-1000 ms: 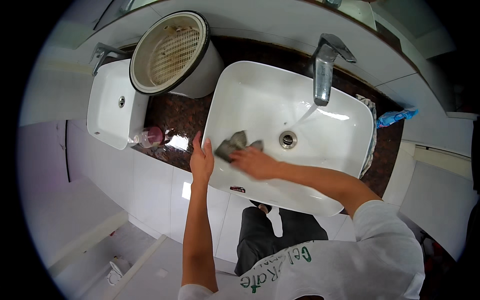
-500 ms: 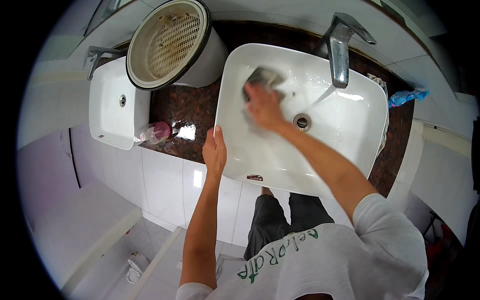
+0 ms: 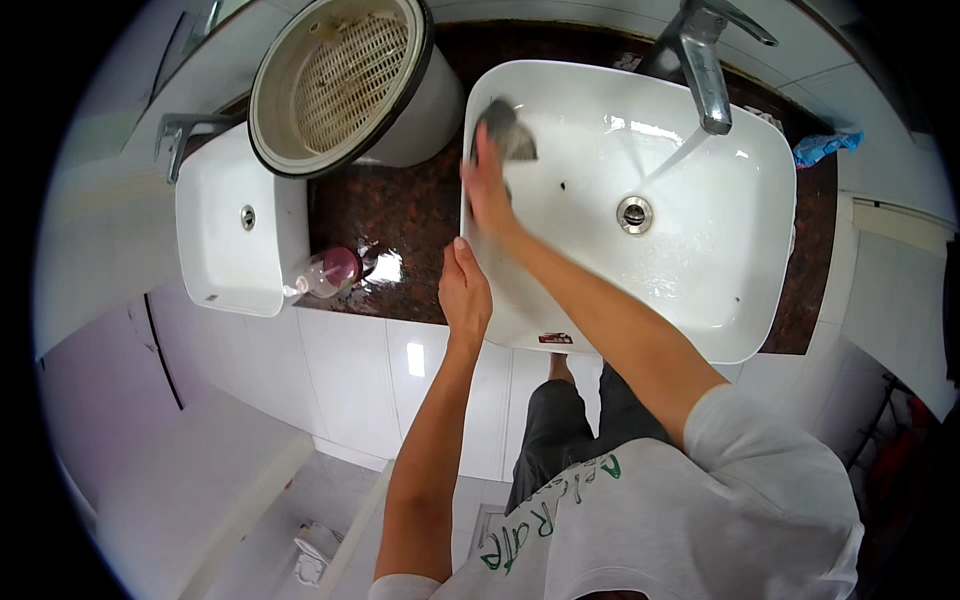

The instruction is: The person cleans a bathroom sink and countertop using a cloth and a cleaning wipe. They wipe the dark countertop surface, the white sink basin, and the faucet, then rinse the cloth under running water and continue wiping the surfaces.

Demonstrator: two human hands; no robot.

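Note:
A white rectangular washbasin (image 3: 700, 280) stands in front of me, with water running from the chrome faucet (image 3: 708, 85) toward its round drain (image 3: 634, 215). My right hand (image 3: 487, 190) presses a dark grey cleaning cloth (image 3: 518, 140) with a paler patch against the basin's far left inner wall. Motion blurs that hand, and its palm hides part of the cloth. At the basin's near left edge, my left hand (image 3: 466, 295) holds the rim, its lower fingers partly hidden outside the wall. A small dark speck (image 3: 562, 185) lies on the basin floor.
Left of the basin, a large white pot with a stained perforated insert (image 3: 350, 75) stands on the wet brown stone counter (image 3: 390, 215). A clear bottle with a dark pink part (image 3: 335, 272) lies by a smaller white sink (image 3: 225, 250). A blue crumpled wrapper (image 3: 828, 147) sits far right.
My right hand has swept the cloth left to the basin's left wall. My left hand stays on the rim. The whole view has shifted slightly.

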